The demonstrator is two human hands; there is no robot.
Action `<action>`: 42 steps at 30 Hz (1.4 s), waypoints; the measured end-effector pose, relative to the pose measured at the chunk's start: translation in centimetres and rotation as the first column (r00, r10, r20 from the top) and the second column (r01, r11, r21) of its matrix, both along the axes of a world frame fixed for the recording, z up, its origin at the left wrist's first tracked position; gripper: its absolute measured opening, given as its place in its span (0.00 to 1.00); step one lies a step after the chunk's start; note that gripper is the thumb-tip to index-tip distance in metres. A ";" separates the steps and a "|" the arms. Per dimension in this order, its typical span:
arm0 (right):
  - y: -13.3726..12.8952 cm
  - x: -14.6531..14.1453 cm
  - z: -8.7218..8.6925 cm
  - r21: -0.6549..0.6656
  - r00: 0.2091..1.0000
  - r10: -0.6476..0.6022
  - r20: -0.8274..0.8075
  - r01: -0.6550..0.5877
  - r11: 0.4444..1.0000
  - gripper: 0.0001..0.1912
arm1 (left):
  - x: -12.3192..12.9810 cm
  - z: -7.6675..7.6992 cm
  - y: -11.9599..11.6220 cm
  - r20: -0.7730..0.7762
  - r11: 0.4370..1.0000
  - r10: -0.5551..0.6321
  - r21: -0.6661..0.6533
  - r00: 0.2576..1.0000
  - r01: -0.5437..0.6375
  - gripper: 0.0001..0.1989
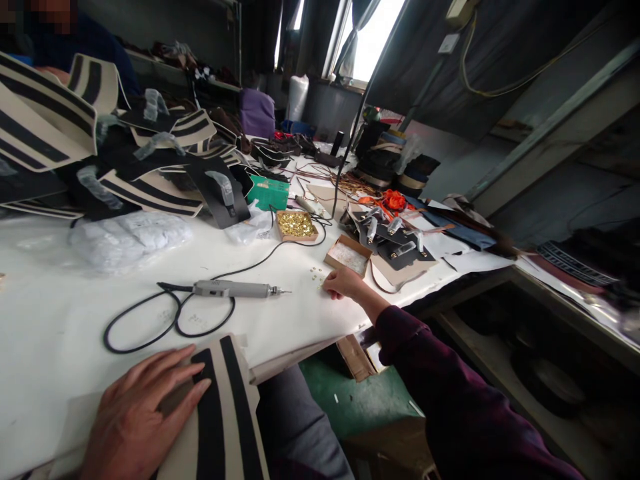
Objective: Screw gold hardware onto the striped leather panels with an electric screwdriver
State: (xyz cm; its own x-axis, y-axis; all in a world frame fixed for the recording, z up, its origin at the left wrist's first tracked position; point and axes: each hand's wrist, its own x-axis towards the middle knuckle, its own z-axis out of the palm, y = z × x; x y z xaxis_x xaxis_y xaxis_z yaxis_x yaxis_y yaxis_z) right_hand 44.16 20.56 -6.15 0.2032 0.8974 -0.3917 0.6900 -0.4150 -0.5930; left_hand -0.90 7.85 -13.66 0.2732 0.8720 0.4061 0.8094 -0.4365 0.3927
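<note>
My left hand (145, 407) lies with spread fingers on a cream panel with black stripes (225, 407) at the table's near edge. My right hand (343, 283) is at the tabletop with its fingertips pinched together; what is between them, if anything, is too small to make out. Several tiny pieces (316, 273) lie just left of it. Right behind it stands a small cardboard box (349, 256) of clear bits, and farther back a box of gold-coloured pieces (296, 225). A grey pen-shaped power tool (233, 289) with a thin tip rests between my hands.
Striped and black panels (150, 190) are piled at the back left, beside a plastic-wrapped white bundle (130, 240). A looped black cable (143, 340) trails from the tool. Black pieces with wrapped fittings (395, 243) lie at the right. Another person (90, 40) is at the far left.
</note>
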 end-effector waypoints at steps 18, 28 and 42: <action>-0.2 0.3 -0.6 0.027 0.998 -0.037 -0.058 0.039 0.999 0.04 | 0.0 0.0 0.0 0.004 1.000 0.000 0.010 1.000 0.000 0.20; 0.0 0.4 -1.0 0.022 0.994 -0.082 -0.075 0.084 0.996 0.07 | 0.2 0.1 0.0 0.003 1.000 -0.001 0.002 1.000 0.001 0.21; -1.7 1.0 -1.0 0.128 0.982 -0.050 -0.183 0.074 0.989 0.04 | 0.2 0.1 0.1 0.029 1.000 -0.004 0.012 1.000 0.004 0.22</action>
